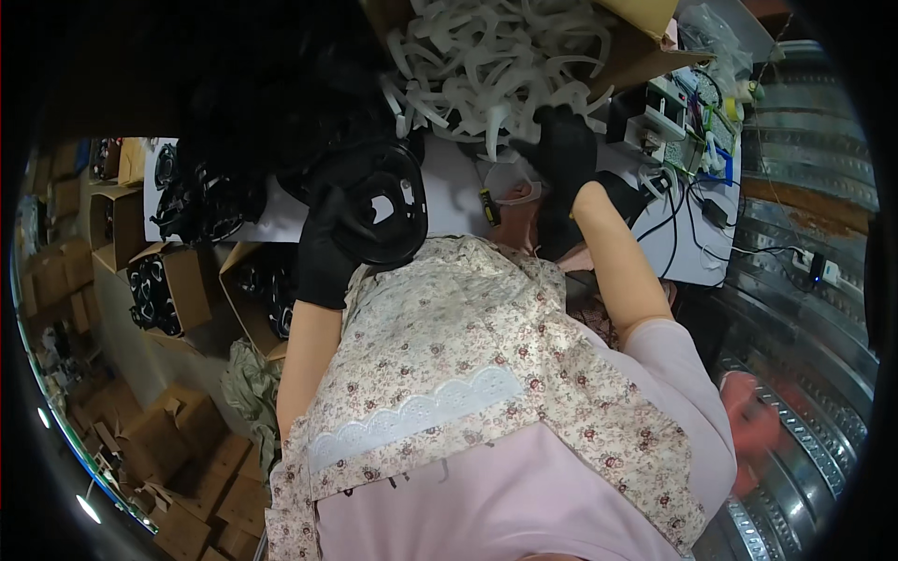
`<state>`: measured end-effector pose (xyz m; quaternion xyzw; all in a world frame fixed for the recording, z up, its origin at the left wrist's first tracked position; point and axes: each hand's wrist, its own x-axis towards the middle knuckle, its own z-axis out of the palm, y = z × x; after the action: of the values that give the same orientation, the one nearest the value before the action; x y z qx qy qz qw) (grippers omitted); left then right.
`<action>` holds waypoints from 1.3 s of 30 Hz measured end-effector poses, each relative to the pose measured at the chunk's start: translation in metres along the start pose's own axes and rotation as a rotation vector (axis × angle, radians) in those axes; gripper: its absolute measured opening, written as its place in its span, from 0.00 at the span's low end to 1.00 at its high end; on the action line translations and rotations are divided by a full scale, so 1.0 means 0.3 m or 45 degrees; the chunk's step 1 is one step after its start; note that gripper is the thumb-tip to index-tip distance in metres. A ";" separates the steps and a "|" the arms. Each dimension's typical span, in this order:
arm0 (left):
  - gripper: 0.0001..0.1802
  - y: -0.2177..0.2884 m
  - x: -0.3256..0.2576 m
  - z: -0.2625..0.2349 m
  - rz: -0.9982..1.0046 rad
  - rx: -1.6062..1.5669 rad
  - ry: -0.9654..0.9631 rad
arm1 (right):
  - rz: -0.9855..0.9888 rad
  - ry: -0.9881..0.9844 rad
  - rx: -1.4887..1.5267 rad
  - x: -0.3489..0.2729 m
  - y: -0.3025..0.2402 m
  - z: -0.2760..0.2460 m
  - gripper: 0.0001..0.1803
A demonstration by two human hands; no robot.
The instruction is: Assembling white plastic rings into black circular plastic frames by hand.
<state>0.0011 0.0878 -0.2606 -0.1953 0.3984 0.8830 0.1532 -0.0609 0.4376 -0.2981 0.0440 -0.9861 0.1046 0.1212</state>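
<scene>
My left hand (325,245), in a black glove, grips a black plastic oval frame (412,206) with an opening through its middle, held over the near edge of the table. The gloved right hand (564,150) is at the near side of a heap of translucent white curved plastic pieces (496,56). Its thumb and fingers look apart, close to the lowest pieces, and nothing shows between them. Under that hand lie a clear plastic piece (510,178) and a small yellow-and-black tool (489,208).
Black plastic parts (210,201) are piled at the table's left. A cardboard box (641,70) borders the white heap. Electrical gear (666,117) and cables (687,201) occupy the right end. Open cartons (168,294) of black parts stand lower left, beside a corrugated metal wall's opposite side.
</scene>
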 end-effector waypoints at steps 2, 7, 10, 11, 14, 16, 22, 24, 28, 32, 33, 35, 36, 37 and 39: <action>0.21 -0.025 0.006 0.008 -0.117 -0.094 -0.026 | -0.008 0.007 0.003 -0.029 0.026 0.043 0.16; 0.22 -0.033 0.008 0.069 -0.035 0.092 -0.056 | 0.100 0.414 0.303 -0.029 0.093 0.050 0.15; 0.22 -0.035 0.017 0.059 -0.001 0.128 -0.078 | 0.362 0.255 0.658 0.008 0.148 -0.086 0.15; 0.22 -0.039 0.023 0.063 0.004 0.115 -0.080 | 0.613 0.091 0.851 0.022 0.157 -0.145 0.15; 0.22 -0.040 0.026 0.082 -0.015 0.159 -0.087 | 0.318 0.321 1.256 -0.024 0.216 -0.128 0.16; 0.22 -0.047 0.030 0.084 0.029 0.177 -0.135 | 0.450 0.329 1.416 -0.024 0.202 -0.129 0.17; 0.21 -0.043 0.024 0.081 0.041 0.279 -0.156 | 0.791 -0.007 1.550 0.054 0.166 -0.195 0.17; 0.21 -0.041 0.036 0.076 0.050 0.195 -0.137 | 0.665 0.043 1.642 0.069 0.191 -0.187 0.21; 0.23 -0.060 0.047 0.064 0.057 0.154 -0.162 | -0.455 0.332 0.657 0.071 0.261 -0.125 0.28; 0.25 -0.057 0.031 0.110 0.138 0.080 -0.162 | -0.019 -0.192 1.741 -0.010 0.014 -0.190 0.25; 0.26 -0.052 0.018 0.120 0.166 0.131 -0.169 | 0.112 -0.233 1.922 -0.014 -0.086 -0.231 0.22; 0.26 -0.052 0.017 0.132 0.169 0.109 -0.192 | 0.421 -0.470 2.042 0.005 -0.240 -0.308 0.21; 0.26 -0.048 0.011 0.131 0.172 0.077 -0.228 | 0.577 -0.688 1.963 0.020 -0.276 -0.332 0.22; 0.28 -0.055 0.011 0.113 0.149 0.177 -0.160 | 0.591 -0.666 1.950 -0.002 -0.282 -0.280 0.19; 0.30 -0.075 0.025 0.097 0.090 -0.043 -0.158 | 0.557 -0.611 1.909 -0.018 -0.325 -0.235 0.16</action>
<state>-0.0022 0.1253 -0.2609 -0.1284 0.3797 0.9049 0.1430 -0.0285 0.3584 -0.2134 -0.0590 -0.6396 0.7455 -0.1779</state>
